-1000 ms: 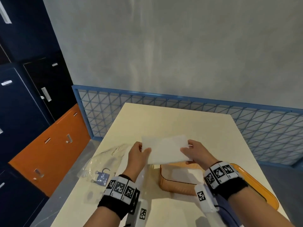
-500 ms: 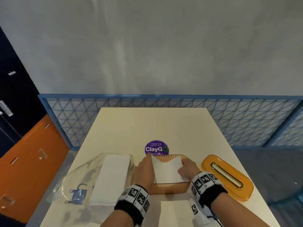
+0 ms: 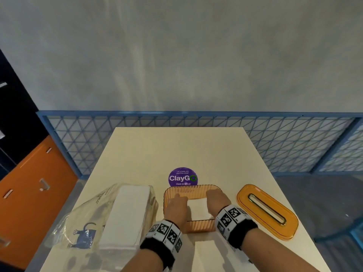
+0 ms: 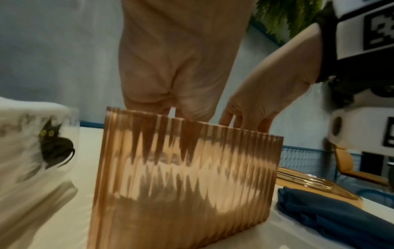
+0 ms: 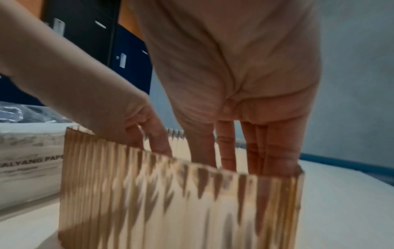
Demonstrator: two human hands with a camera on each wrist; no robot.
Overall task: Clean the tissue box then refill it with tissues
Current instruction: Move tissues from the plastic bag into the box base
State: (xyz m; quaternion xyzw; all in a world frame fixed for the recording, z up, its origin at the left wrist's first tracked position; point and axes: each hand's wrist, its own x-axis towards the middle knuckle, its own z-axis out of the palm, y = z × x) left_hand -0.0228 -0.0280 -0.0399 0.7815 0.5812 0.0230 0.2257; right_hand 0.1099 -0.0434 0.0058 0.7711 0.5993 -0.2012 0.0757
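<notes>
An orange see-through ribbed tissue box (image 3: 198, 225) stands open-topped on the cream table (image 3: 176, 150). A white stack of tissues (image 3: 197, 210) lies inside it. My left hand (image 3: 176, 206) reaches into the box's left half and my right hand (image 3: 215, 199) into its right half. In the wrist views the fingers of both hands (image 4: 181, 116) (image 5: 234, 151) go straight down behind the ribbed wall (image 4: 187, 176) (image 5: 170, 202) onto the tissues. The fingertips are blurred by the ribs. The orange lid (image 3: 267, 211) with its slot lies to the right of the box.
A clear plastic bag with a white tissue pack (image 3: 125, 214) lies left of the box. A purple round sticker (image 3: 183, 177) sits behind it. A white sheet (image 3: 206, 250) lies at the table's front. A dark blue cloth (image 4: 332, 214) lies near the lid.
Both hands have carried the white tissue stack from above the box down into it. The fingers now sit deep inside the box.
</notes>
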